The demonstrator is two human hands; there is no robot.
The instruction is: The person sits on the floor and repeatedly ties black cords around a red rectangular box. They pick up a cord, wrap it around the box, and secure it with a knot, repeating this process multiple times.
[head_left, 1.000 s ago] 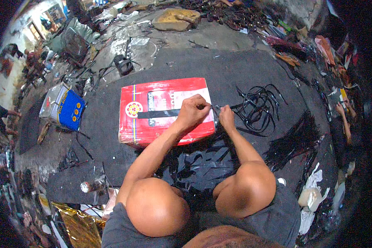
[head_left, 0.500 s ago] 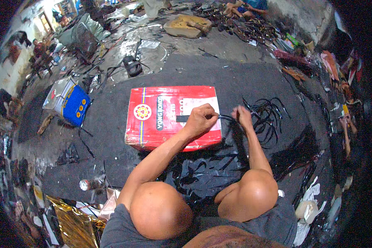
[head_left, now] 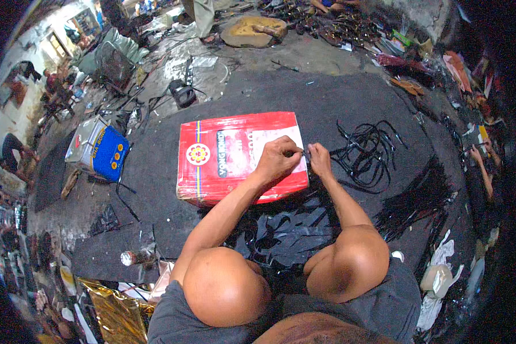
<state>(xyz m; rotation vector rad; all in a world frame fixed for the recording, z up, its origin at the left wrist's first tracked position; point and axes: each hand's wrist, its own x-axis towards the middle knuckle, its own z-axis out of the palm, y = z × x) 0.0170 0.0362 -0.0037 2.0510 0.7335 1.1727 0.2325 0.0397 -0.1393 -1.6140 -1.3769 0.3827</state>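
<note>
In front of my knees a red cardboard box point(head_left: 232, 184) lies on the dark mat, with a white sheet on the right of its top. My left hand point(head_left: 276, 160) rests over the box's right part, thumb and fingers pinched on a thin black strip. Just past the box's right edge, my right hand point(head_left: 320, 160) is closed with its fingertips close to the left ones, pinching the same narrow strip, mostly hidden by fingers. Beside it on the right lies a loose heap of black strips point(head_left: 368, 150). Black flat pieces point(head_left: 286, 232) are spread below the box.
A blue and silver tin point(head_left: 106, 150) stands to the left. Near my left knee lies a small jar point(head_left: 133, 257) beside gold foil point(head_left: 112, 307). More black strips point(head_left: 413, 200) are bundled at right. Farther off are a worn yellowish block point(head_left: 252, 33) and a black roll point(head_left: 182, 93).
My right hand has come in toward my left hand. The flat black strip end on the box left of my left hand no longer shows. The view has shifted slightly.
</note>
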